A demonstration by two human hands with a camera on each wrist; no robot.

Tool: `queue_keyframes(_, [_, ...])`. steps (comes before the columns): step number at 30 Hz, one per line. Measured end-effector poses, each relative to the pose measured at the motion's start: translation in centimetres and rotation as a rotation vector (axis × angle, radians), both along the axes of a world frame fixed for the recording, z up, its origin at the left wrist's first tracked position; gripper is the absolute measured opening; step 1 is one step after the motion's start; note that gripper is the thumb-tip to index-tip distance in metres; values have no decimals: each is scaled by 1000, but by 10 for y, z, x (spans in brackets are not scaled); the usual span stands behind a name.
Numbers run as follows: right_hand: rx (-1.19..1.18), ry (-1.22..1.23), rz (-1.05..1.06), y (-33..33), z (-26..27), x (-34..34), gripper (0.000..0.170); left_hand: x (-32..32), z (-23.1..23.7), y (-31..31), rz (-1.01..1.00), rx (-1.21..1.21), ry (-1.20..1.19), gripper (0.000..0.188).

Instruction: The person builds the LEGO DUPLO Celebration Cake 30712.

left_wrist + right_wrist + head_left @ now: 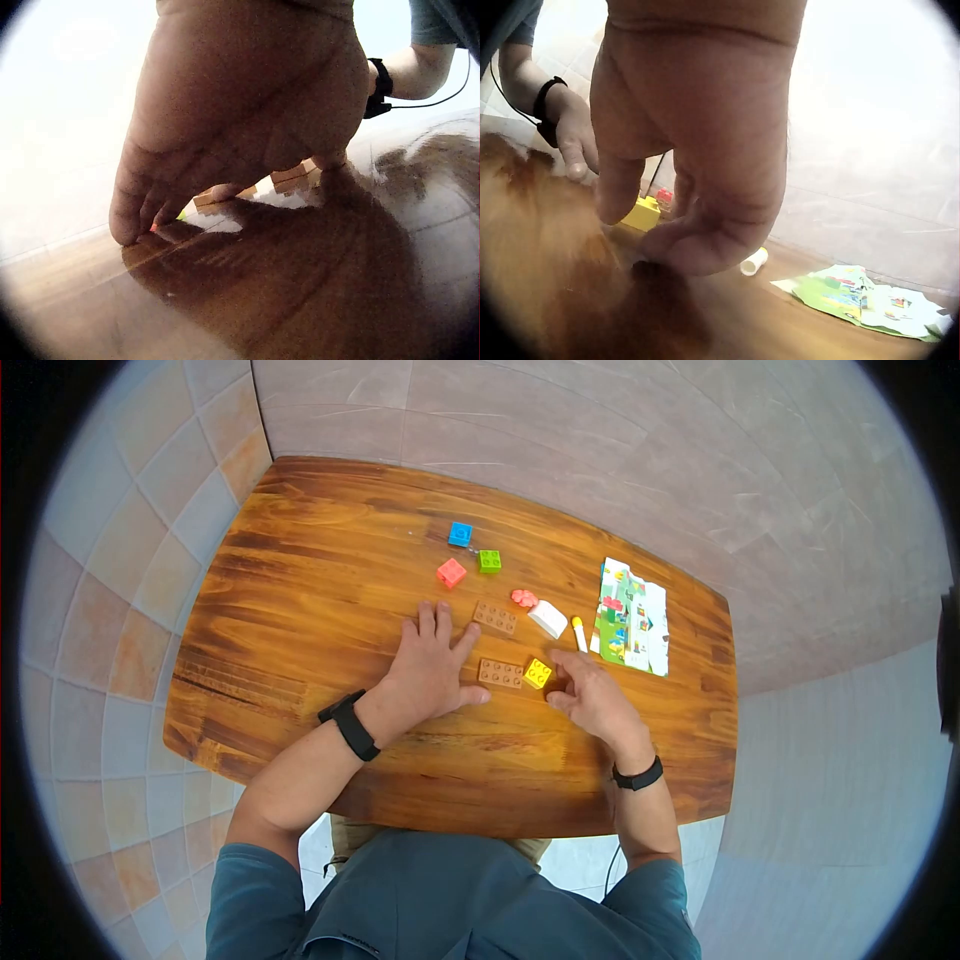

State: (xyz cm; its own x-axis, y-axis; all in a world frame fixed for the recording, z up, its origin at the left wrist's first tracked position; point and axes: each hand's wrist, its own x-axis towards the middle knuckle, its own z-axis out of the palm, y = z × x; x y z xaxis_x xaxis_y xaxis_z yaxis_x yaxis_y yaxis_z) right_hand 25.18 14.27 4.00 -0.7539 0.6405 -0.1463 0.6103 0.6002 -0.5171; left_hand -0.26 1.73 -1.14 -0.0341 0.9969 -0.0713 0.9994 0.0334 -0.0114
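Observation:
The left hand rests palm down on the table with its fingers spread. Its fingertips and thumb lie near two brown toy bricks, an upper one and a lower one. A yellow toy brick sits at the right end of the lower brown brick. Just right of this yellow brick is the right hand, thumb and index finger apart, the other fingers loosely bent. In the right wrist view the yellow brick shows beyond the thumb, with nothing held between the fingers.
Blue, green and red bricks lie toward the back. A pink flower-shaped piece, a white sloped piece and a white tube with yellow end lie near a printed sheet. Walls border the wooden table.

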Motion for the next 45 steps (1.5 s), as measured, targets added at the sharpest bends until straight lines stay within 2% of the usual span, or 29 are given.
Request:
queue_keyframes(3, [-57, 35, -8, -2, 2, -8, 61, 0, -1, 1, 2, 2, 5, 105])
queue_keyframes(5, [54, 162, 127, 1, -12, -10, 63, 0, -1, 1, 1, 0, 8, 106])
queue_keyframes(6, [54, 164, 128, 2, -17, -9, 63, 0, -1, 1, 2, -2, 10, 106])
queue_keyframes(9, [99, 140, 143, 2, -17, -14, 57, 0, -2, 1, 5, -10, 19, 106])
queue_keyframes(14, [63, -12, -32, -3, -4, -19, 33, 1, 0, 2, 10, -16, 24, 106])
queue_keyframes(15, [63, -12, -32, -5, 2, -20, 33, 1, 1, 1, 12, -17, 23, 106])
queue_keyframes(17, [-157, 33, -118, -8, 12, -19, 26, 0, 2, 2, 11, -32, 14, 106])
queue_keyframes(20, [-99, 9, -19, -1, 3, -11, 27, 1, 2, 2, 8, -46, -5, 107])
queue_keyframes(27, [-57, -49, 29, 0, 1, -12, 38, 0, 1, 2, 9, -46, -11, 108])
queue_keyframes(29, [70, 186, 89, -3, -7, -8, 40, -1, 0, 2, 9, -37, -14, 108])
queue_keyframes(32, [2, 100, 115, 1, -13, -8, 42, -1, 0, 1, 6, -18, -22, 108])
queue_keyframes(36, [-94, 140, -12, 8, -20, -9, 36, -1, -1, 1, 5, 2, -18, 107])
queue_keyframes(38, [-177, 62, -86, 11, -12, -12, 29, -1, -3, 1, 5, 8, -19, 107])
queue_keyframes(45, [-205, 159, -111, 20, -30, -2, 27, 0, -3, 1, 9, 3, -18, 107])
